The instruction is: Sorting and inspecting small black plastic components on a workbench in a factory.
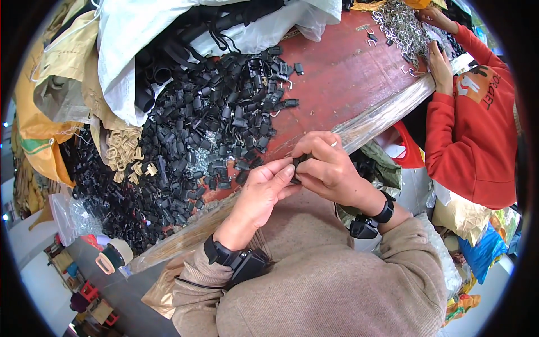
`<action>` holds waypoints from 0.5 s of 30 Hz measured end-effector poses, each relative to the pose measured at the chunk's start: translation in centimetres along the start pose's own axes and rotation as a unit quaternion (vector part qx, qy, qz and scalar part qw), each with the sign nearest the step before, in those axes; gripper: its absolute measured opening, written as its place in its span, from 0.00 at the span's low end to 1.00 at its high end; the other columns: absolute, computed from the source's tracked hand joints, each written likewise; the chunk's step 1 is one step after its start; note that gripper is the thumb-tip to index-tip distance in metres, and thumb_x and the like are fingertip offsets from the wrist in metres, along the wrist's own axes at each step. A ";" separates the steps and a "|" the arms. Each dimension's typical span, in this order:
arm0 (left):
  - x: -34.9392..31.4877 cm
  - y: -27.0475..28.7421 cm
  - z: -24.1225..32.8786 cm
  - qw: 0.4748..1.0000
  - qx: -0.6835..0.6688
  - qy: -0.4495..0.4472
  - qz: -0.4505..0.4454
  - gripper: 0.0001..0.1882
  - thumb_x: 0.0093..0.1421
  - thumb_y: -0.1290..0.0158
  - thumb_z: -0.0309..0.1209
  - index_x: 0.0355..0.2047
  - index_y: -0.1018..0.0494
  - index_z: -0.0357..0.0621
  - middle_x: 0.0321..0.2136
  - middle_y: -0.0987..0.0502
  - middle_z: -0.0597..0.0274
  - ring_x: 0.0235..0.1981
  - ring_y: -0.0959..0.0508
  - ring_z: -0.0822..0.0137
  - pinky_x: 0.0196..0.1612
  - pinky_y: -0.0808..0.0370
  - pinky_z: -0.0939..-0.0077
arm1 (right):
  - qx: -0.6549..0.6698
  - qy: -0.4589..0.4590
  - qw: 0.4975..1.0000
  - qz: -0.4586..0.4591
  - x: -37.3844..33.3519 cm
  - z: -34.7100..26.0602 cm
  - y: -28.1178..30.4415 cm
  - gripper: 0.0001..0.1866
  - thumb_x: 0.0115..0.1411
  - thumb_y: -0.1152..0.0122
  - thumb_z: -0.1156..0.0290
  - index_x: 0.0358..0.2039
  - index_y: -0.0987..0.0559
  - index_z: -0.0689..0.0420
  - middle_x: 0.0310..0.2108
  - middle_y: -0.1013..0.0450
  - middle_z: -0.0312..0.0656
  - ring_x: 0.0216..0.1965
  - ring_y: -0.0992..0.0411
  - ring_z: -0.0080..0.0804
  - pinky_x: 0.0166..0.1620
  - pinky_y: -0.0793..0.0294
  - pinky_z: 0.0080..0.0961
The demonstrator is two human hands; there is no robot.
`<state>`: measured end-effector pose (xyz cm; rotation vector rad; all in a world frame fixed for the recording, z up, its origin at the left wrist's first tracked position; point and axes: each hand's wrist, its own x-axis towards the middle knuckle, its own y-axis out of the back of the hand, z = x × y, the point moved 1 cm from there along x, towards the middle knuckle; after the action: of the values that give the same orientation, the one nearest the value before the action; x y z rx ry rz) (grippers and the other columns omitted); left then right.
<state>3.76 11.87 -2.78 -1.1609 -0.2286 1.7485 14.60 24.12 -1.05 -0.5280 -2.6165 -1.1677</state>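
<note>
My left hand (263, 190) and my right hand (327, 168) meet at the near edge of the red table. Between their fingertips is a small black plastic part (296, 168), mostly covered by the fingers. Both hands are closed on it, thumbs and forefingers pinching. Just beyond my left hand spreads a large pile of black plastic parts (185, 135), with small shiny metal pieces (203, 160) among them. One black part with a metal hook (286, 104) lies at the pile's right edge.
White sacks (135, 50) and beige plastic pieces (123, 151) border the pile on the left. Clear film wraps the edge of the red table (337, 78). At far right, a co-worker in a red top (471, 135) handles metal hooks (398, 28). A lidded cup (115, 255) sits lower left.
</note>
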 end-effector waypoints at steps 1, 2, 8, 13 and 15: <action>0.0 0.0 -0.1 1.000 0.010 -0.005 0.000 0.19 0.58 0.55 0.32 0.48 0.38 0.34 0.41 0.31 0.60 0.40 0.29 0.71 0.44 0.30 0.73 | -0.003 -0.006 1.000 -0.009 0.0 -0.1 0.1 0.10 0.35 0.40 0.78 0.21 0.30 0.57 0.33 0.35 0.39 0.38 0.36 0.39 0.40 0.41 0.32; -0.1 0.0 -0.1 1.000 0.012 -0.006 -0.001 0.19 0.58 0.55 0.32 0.48 0.38 0.34 0.41 0.31 0.60 0.40 0.29 0.71 0.44 0.30 0.73 | -0.005 -0.013 1.000 -0.017 0.1 -0.2 0.1 0.09 0.35 0.40 0.77 0.21 0.30 0.57 0.33 0.35 0.38 0.39 0.36 0.38 0.40 0.41 0.32; -0.1 -0.1 -0.1 1.000 0.016 -0.007 -0.004 0.19 0.58 0.55 0.31 0.47 0.39 0.33 0.42 0.31 0.60 0.41 0.30 0.71 0.45 0.30 0.73 | -0.001 -0.016 1.000 -0.017 0.3 -0.2 0.2 0.08 0.36 0.39 0.76 0.20 0.29 0.57 0.33 0.35 0.38 0.39 0.36 0.36 0.40 0.41 0.31; 0.2 -0.1 0.4 1.000 -0.015 0.004 -0.013 0.18 0.58 0.55 0.31 0.46 0.38 0.34 0.40 0.31 0.60 0.41 0.29 0.69 0.44 0.29 0.73 | 0.050 -0.003 0.999 0.008 0.6 0.5 -0.1 0.07 0.39 0.40 0.77 0.20 0.29 0.57 0.32 0.34 0.38 0.37 0.35 0.37 0.38 0.40 0.30; 0.1 -0.1 0.7 0.999 -0.034 0.000 -0.014 0.17 0.58 0.55 0.31 0.45 0.37 0.34 0.40 0.30 0.60 0.41 0.29 0.69 0.44 0.29 0.74 | 0.073 0.002 0.997 0.020 0.7 0.8 -0.1 0.06 0.39 0.40 0.77 0.20 0.28 0.57 0.32 0.34 0.38 0.37 0.35 0.37 0.37 0.40 0.30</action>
<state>3.29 12.24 -2.45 -1.2003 -0.3048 1.7279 13.86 24.82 -1.40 -0.5450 -2.6488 -0.9558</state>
